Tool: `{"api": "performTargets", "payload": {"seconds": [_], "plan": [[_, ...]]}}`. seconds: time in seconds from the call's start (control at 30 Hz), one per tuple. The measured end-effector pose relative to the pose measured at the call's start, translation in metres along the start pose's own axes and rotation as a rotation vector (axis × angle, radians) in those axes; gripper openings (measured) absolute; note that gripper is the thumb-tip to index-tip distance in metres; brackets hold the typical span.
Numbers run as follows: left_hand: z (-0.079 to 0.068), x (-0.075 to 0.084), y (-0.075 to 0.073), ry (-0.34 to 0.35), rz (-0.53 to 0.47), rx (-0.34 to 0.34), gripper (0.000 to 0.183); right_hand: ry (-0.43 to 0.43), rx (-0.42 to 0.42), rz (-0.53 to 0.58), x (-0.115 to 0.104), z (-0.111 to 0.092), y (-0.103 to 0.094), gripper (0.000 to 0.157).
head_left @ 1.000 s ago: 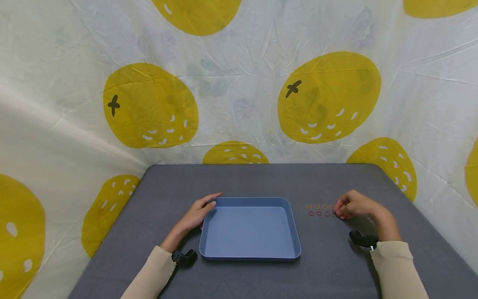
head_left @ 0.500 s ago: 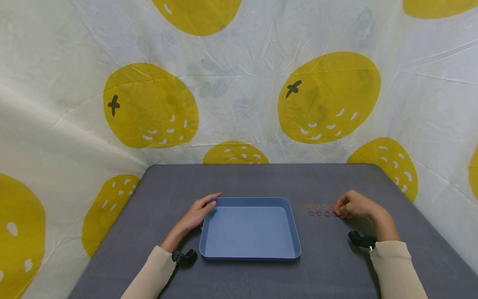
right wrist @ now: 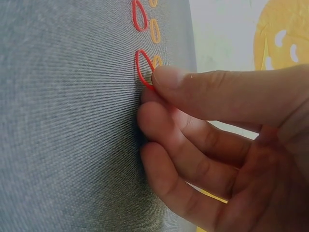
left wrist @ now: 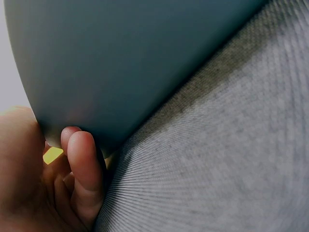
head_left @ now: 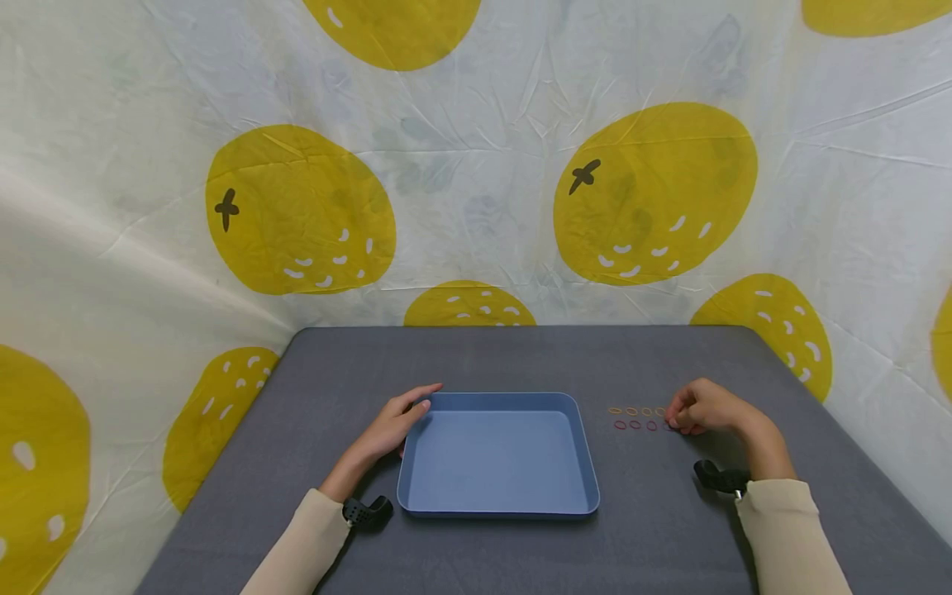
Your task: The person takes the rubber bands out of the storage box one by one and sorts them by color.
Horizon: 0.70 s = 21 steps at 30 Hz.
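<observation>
A shallow blue tray lies in the middle of the table. At its far left corner my left hand grips the side, thumb over the rim and fingers bent against the outer wall. To the right of the tray, my right hand pinches a red rubber band between thumb and forefinger, close against the tabletop. Part of that band is hidden under the thumb. Further red rubber bands line up to its left, with a row of yellow-orange rubber bands just behind them.
Dark grey cloth covers the table. Behind it and along the sides hangs a pale curtain printed with big yellow fruit. Each wrist carries a black camera mount near the sleeve.
My right hand has shifted very slightly at the end of the red row, and a bit more of the pinched band shows. The left hand and tray stay where they were.
</observation>
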<state>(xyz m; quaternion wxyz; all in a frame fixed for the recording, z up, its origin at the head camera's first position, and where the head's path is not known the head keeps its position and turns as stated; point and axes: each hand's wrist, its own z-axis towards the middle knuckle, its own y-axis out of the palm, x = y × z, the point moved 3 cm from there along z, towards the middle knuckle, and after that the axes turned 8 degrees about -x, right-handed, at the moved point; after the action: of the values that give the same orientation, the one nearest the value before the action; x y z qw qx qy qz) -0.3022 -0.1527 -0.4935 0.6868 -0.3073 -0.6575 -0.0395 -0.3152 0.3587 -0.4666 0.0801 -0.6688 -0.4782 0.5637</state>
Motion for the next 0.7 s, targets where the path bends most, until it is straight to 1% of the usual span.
{"api": "performTargets", "payload": {"seconds": [0.43, 0.7], "plan": [[-0.0013, 0.0014, -0.0017, -0.004, -0.008, -0.017, 0.041, 0.008, -0.004, -0.008, 0.0011, 0.0008, -0.0018, 0.011], [-0.0007, 0.0011, -0.0025, 0.003, -0.009, -0.031, 0.040, 0.047, 0.005, -0.013, -0.0023, -0.0017, -0.0004, 0.011]]}}
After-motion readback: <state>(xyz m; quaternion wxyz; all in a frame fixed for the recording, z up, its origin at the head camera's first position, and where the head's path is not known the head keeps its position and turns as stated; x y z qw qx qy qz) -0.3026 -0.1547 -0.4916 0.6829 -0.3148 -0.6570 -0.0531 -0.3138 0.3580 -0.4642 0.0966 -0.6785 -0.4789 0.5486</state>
